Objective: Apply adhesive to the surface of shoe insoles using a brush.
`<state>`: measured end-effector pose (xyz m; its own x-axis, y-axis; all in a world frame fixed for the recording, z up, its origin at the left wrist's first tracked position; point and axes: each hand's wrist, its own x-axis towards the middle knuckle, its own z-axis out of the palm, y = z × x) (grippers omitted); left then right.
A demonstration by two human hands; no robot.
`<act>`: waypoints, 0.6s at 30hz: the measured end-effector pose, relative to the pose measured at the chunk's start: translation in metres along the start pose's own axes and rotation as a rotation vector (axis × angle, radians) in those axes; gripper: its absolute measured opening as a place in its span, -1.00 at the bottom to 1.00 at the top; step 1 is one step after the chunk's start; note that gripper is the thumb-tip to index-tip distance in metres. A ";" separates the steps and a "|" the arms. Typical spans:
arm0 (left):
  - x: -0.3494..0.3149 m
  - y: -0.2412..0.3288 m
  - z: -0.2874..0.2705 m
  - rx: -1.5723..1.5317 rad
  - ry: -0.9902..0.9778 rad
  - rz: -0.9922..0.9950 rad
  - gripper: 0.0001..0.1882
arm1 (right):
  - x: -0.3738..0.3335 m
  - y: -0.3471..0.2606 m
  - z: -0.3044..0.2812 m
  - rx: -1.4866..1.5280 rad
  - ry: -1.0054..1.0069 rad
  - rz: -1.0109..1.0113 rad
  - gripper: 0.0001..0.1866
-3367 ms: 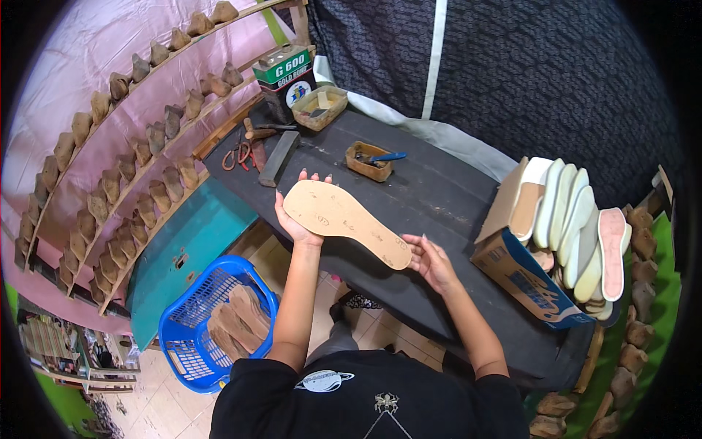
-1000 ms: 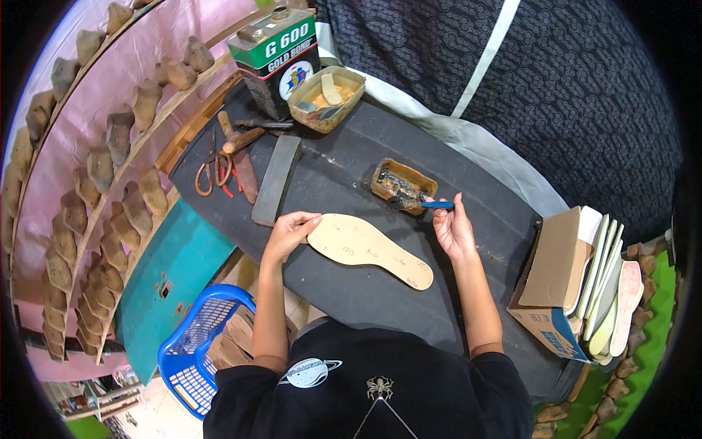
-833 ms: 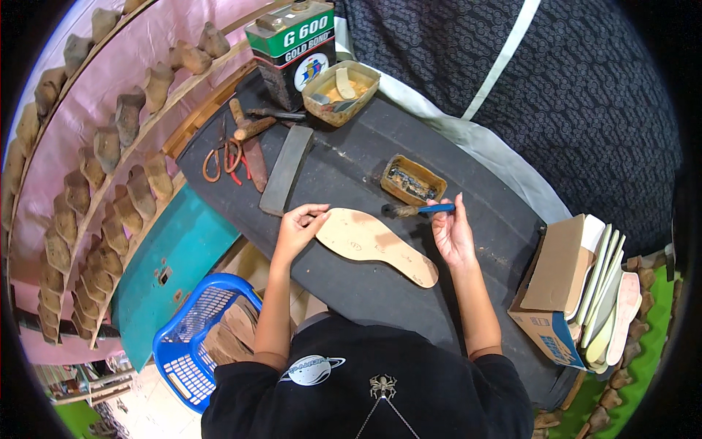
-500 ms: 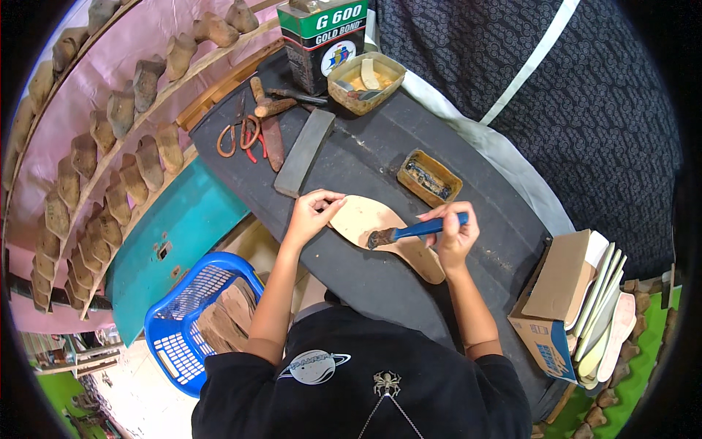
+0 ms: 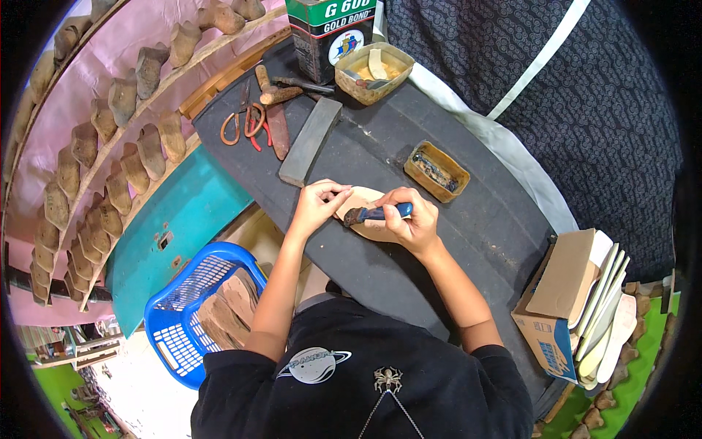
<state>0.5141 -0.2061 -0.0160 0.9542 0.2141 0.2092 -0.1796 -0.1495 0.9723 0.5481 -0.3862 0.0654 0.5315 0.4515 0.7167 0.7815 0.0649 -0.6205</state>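
A tan shoe insole [image 5: 368, 196] lies flat on the black work board [image 5: 380, 271], mostly covered by my hands. My left hand [image 5: 319, 205] pinches and presses down its near end with the fingertips. My right hand [image 5: 411, 222] grips a blue-handled brush [image 5: 374, 214] and lays its dark bristles on the insole, close to my left fingers. A small rusty tin [image 5: 436, 171] with dark contents sits just beyond my right hand.
At the board's far end are a glue can [image 5: 330, 33], a tub of yellow glue [image 5: 374, 71], scissors [image 5: 244, 122], a knife and a grey sharpening stone [image 5: 310, 140]. A cardboard box of insoles [image 5: 578, 307] stands right. A blue basket [image 5: 196, 311] sits below left; wooden lasts [image 5: 139, 150] line shelves.
I put the insole down on the board, took the brush from the tin with my right hand and brought it onto the insole. The view has moved closer.
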 end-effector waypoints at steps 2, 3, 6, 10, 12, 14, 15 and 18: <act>0.000 -0.001 0.000 0.019 -0.004 -0.003 -0.85 | -0.004 -0.001 -0.005 0.027 0.004 0.020 -0.88; 0.000 -0.002 0.000 0.038 -0.008 -0.004 -0.85 | -0.005 0.001 -0.008 0.019 0.011 0.006 -0.89; -0.001 0.001 -0.002 0.115 -0.002 0.010 -0.86 | -0.011 0.002 -0.021 -0.037 -0.030 0.019 -0.90; -0.001 0.003 0.001 0.098 -0.001 0.024 -0.86 | -0.014 0.000 -0.034 -0.059 0.012 0.047 -0.90; -0.001 0.007 0.002 0.071 -0.009 -0.012 -0.86 | -0.014 -0.001 -0.035 -0.073 0.029 0.067 -0.90; -0.002 0.006 -0.001 0.081 -0.007 0.000 -0.86 | -0.008 -0.006 -0.027 0.045 0.145 0.114 -0.86; -0.002 0.005 -0.001 0.089 -0.004 0.011 -0.86 | -0.010 -0.006 -0.021 0.138 0.189 0.208 -0.87; -0.001 0.005 0.001 0.061 -0.012 -0.004 -0.86 | -0.012 -0.002 -0.010 0.170 0.112 0.240 -0.85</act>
<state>0.5121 -0.2084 -0.0114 0.9579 0.2029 0.2032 -0.1608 -0.2071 0.9650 0.5431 -0.4010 0.0613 0.7344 0.3721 0.5676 0.5681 0.1207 -0.8141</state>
